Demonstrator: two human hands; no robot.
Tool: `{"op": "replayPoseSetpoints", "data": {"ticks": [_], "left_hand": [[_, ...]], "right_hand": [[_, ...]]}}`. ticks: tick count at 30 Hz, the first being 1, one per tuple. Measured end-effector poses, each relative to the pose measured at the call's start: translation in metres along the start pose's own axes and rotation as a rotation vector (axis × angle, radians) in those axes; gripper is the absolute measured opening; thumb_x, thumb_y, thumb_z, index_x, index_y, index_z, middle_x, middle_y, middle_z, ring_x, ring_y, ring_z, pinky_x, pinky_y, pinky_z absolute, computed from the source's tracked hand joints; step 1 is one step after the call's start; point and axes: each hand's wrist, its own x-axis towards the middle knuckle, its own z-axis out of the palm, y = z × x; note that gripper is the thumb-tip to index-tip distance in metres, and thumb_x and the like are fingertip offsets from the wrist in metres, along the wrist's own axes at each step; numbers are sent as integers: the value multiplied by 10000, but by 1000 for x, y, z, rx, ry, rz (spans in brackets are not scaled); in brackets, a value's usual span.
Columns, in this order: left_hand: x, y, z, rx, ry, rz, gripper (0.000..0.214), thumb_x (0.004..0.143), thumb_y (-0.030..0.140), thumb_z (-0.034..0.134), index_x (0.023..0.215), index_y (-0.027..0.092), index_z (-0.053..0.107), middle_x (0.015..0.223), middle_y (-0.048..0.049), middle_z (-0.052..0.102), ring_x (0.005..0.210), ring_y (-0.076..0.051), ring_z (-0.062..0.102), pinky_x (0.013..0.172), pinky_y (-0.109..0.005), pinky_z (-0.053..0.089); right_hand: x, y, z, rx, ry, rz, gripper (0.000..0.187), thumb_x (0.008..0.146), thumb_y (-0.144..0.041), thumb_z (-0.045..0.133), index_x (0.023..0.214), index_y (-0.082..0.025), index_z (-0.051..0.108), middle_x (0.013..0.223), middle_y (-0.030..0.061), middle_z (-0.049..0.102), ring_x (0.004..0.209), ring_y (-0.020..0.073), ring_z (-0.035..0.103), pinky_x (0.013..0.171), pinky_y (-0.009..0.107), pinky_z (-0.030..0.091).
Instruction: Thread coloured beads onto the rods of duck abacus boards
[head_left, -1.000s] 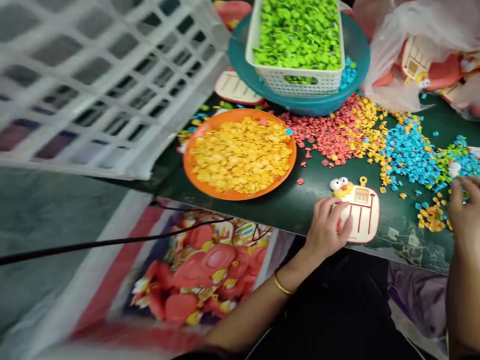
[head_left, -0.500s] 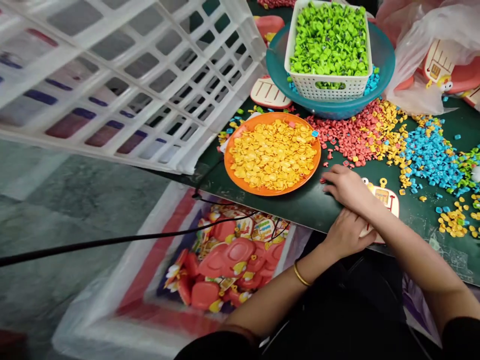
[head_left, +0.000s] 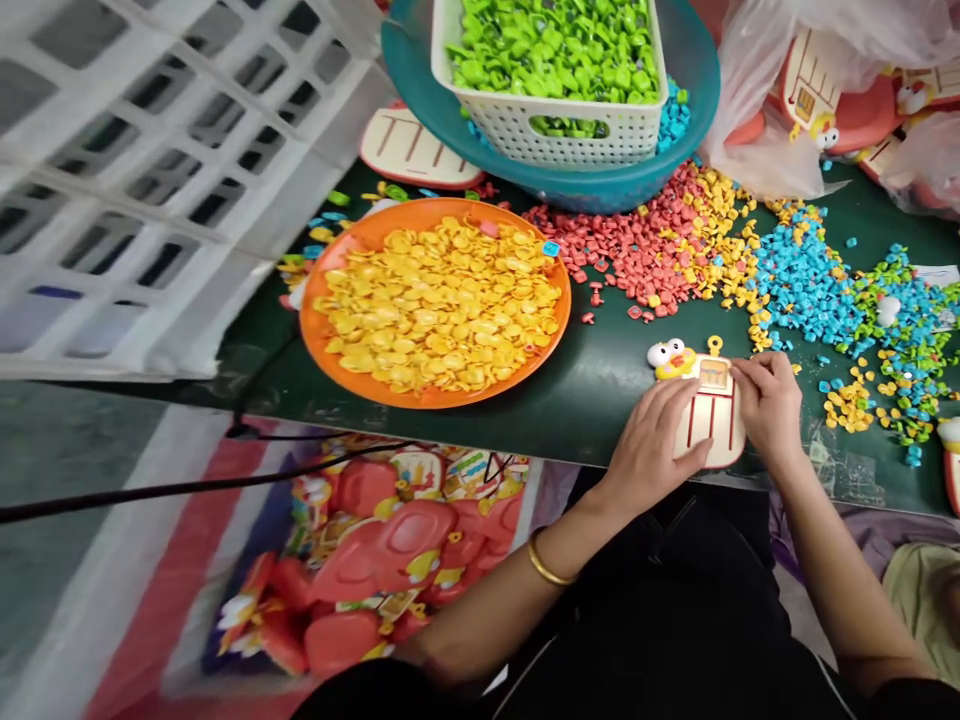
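A cream-faced plastic toy board with dark red slots, a small picture window, a yellow ring and a goggle-eyed duck-like head lies at the table's near edge. My left hand holds its left side, fingers along the face and thumb across the lower part. At the upper right of the board my right hand is closed in a pinch beside the window. Whatever is between those fingertips is hidden. Loose red pieces and yellow pieces lie around on the green table.
An orange plate heaped with yellow pieces is at left. Behind it, a white basket of green pieces sits in a teal basin. A white crate leans at far left. Below, a striped bag holds red toys; a black cable crosses.
My right hand has moved from the red pieces, left of the board, to the board's right side, uncrossing my arms. My left hand stays on the board. The view has shifted closer.
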Motion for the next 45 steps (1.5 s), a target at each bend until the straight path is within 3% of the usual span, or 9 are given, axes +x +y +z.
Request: {"op": "replayPoseSetpoints", "data": {"ticks": [8, 10, 13, 15, 22, 30, 34, 39, 45], "left_hand": [[1, -3, 0, 4, 4, 33, 682, 956, 379, 579, 1521, 179, 254, 1438, -173, 493, 1359, -289, 459, 1129, -491, 416], [3, -4, -2, 26, -13, 44, 685, 954, 372, 580, 1525, 168, 262, 1475, -182, 461, 1379, -293, 435, 1137, -487, 403], [5, -2, -4, 85, -87, 59, 587, 958, 379, 555, 1478, 168, 384, 1493, -161, 458, 1387, -310, 410, 1142, -491, 387], [5, 0, -3, 113, -94, 56, 518, 959, 365, 536, 1432, 171, 457, 1446, -142, 510, 1357, -309, 431, 1134, -490, 390], [-2, 4, 9, 188, 129, -57, 483, 890, 392, 609, 1290, 127, 553, 1229, -163, 593, 1217, -316, 494, 1066, -491, 414], [-2, 10, 10, 277, 197, -143, 412, 873, 410, 612, 1191, 158, 540, 1192, -144, 585, 1169, -317, 500, 1000, -476, 388], [-1, 10, 10, 273, 300, -265, 339, 864, 405, 634, 1078, 162, 535, 1149, -152, 544, 1086, -311, 499, 943, -471, 421], [0, 7, 9, 232, 328, -267, 235, 896, 359, 609, 1011, 174, 520, 1127, -145, 558, 1064, -290, 511, 945, -465, 435], [0, 8, 8, 223, 268, -234, 251, 928, 277, 520, 1135, 148, 580, 1050, -119, 623, 1007, -279, 520, 931, -439, 423]], "right_hand": [[-25, -30, 10, 158, -163, -271, 341, 963, -151, 424, 1116, -249, 713, 1073, 86, 686, 1010, 192, 637, 884, 342, 545], [-13, -27, 11, 178, -125, -226, 310, 963, -174, 438, 1069, -249, 719, 1046, 72, 702, 995, 190, 650, 892, 346, 545], [11, -5, 7, -3, 74, 26, 205, 927, -279, 543, 978, -213, 731, 938, 83, 681, 827, 204, 644, 778, 363, 547], [22, 10, 1, -114, 54, 93, 211, 908, -300, 560, 964, -194, 733, 903, 92, 672, 791, 219, 630, 750, 374, 532], [13, 0, -13, 45, -85, 24, 241, 970, -299, 448, 1019, -204, 664, 971, 82, 686, 861, 204, 636, 798, 351, 515], [18, -21, 21, 71, -61, 12, 174, 922, -221, 474, 895, -193, 644, 950, 71, 528, 903, 208, 552, 828, 373, 500], [27, -21, 14, 3, -150, -91, 213, 936, -192, 468, 860, -209, 667, 885, 54, 548, 851, 191, 554, 777, 323, 493], [18, -23, 3, -158, -379, -330, 264, 922, -124, 439, 904, -216, 686, 945, 84, 593, 912, 211, 539, 788, 319, 499], [-12, -33, 14, 173, -327, -346, 288, 957, -168, 427, 1056, -245, 687, 1066, 78, 655, 1002, 190, 628, 862, 322, 541]]}}
